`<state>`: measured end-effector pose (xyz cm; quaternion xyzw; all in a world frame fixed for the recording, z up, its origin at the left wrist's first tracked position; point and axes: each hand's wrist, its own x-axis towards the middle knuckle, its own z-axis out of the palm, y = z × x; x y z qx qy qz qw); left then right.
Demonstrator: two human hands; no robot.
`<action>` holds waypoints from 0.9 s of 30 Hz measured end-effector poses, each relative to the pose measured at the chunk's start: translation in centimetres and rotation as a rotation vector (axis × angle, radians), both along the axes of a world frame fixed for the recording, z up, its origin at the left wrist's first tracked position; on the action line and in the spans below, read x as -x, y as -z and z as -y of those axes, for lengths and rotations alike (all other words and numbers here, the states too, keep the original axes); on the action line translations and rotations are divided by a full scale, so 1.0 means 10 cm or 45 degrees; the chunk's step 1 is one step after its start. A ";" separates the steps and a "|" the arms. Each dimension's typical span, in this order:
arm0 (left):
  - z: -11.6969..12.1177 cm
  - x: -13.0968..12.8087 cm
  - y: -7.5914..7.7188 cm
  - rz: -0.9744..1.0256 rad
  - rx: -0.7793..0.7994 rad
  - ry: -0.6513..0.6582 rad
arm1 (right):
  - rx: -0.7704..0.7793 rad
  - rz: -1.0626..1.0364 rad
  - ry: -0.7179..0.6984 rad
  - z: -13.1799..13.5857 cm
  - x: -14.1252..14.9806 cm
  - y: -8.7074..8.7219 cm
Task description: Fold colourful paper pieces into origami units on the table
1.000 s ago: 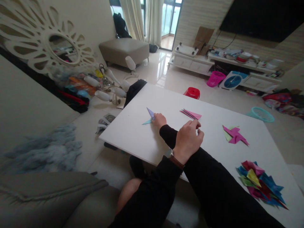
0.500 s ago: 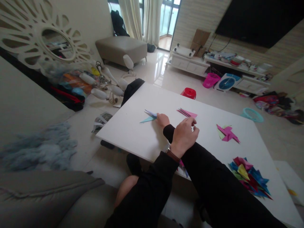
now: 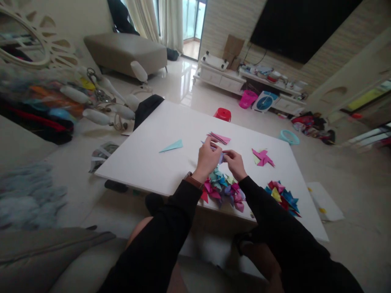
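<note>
Between my hands is a folded purple paper piece (image 3: 221, 157), partly covered by fingers. My left hand (image 3: 208, 158), with a watch at the wrist, is closed on its left side. On the other side, the fingers of my right hand (image 3: 234, 163) pinch it. Below them on the table lies a pile of folded paper shapes (image 3: 225, 188) in teal, pink, red and purple. A pale blue paper triangle (image 3: 172, 145) rests to the left. Just beyond my left hand is a stack of pink folded papers (image 3: 220, 138).
On the right of the white table (image 3: 146, 162) lie a pink and light-green paper pinwheel shape (image 3: 263, 158) and a multicoloured pile of folded papers (image 3: 282, 197). A red stool (image 3: 222, 114) stands past the far edge. Lamp parts (image 3: 96, 117) lie at the left.
My right hand has come back from the left with the purple piece, leaving the pale blue triangle on the table. My arms are uncrossed, and both hands now hold the piece. The view has shifted right.
</note>
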<state>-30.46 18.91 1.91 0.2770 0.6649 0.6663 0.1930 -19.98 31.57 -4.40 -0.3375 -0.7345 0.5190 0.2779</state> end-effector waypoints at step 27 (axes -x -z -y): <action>-0.50 -0.85 0.31 0.844 -0.052 0.505 | 0.309 -0.368 0.368 0.10 -1.60 -0.43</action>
